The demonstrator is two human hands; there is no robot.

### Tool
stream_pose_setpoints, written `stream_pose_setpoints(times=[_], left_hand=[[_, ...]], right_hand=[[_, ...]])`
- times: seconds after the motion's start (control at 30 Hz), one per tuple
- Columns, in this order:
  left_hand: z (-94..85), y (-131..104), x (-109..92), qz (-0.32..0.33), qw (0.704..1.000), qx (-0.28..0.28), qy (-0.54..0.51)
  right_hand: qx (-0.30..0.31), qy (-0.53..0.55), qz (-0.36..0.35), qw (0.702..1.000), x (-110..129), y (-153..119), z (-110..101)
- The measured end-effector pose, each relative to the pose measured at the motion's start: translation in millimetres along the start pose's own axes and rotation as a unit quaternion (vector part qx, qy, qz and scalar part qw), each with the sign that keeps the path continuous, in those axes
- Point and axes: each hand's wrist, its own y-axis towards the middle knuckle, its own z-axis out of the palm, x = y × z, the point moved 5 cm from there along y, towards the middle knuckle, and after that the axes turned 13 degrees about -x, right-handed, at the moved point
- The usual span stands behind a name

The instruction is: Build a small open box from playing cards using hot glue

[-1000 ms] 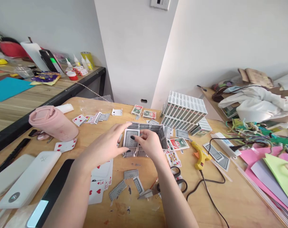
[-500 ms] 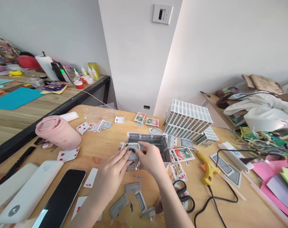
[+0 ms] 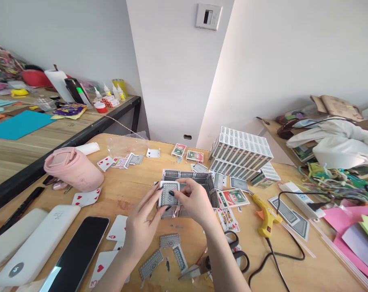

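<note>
A grey-backed playing card [image 3: 168, 190] is held upright, tilted a little, at the near left corner of an open box made of playing cards [image 3: 212, 190]. My right hand [image 3: 194, 200] pinches the card's right side, its thumb lying across the patterned back. On the other side my left hand [image 3: 144, 221] has its fingers and thumb at the card's left and lower edges. The hands and card hide part of the box's near wall. Below lie cut card pieces [image 3: 152, 263] and black-handled scissors [image 3: 240, 259], partly under my right forearm.
Stacked card packs [image 3: 241, 150] rise at the back right. A yellow glue gun [image 3: 266, 215] with its cord lies right, near a white power strip [image 3: 302, 198]. A pink tumbler [image 3: 76, 168], a phone [image 3: 77, 251] and a white power bank [image 3: 38, 243] occupy the left.
My left fingers have drawn back left from the card's face to its edge, uncovering more of its back. The right thumb still rests on the card.
</note>
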Motion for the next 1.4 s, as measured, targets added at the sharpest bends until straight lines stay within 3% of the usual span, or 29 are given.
stream_pose_setpoints(times=[0.13, 0.27, 0.5, 0.93, 1.4], left_hand=[[1.1, -6, 12, -0.049, 0.997, -0.042, -0.044], [4.3, -7, 14, -0.016, 0.999, -0.031, -0.034], [17.2, -20, 16, 0.018, 0.999, -0.036, -0.013], [53.9, -45, 30, -0.078, 0.993, -0.048, -0.078], [50.4, -37, 24, -0.043, 0.996, -0.032, -0.075]], right_hand=[[0.036, 0.076, -0.002, 0.996, -2, 1, -3], [0.066, 0.049, -0.056, 0.995, 3, -5, -4], [0.028, -0.077, -0.154, 0.985, 15, -17, -3], [-0.022, -0.139, -0.241, 0.960, 15, -29, 5], [-0.002, -0.201, -0.269, 0.942, 21, -28, 9]])
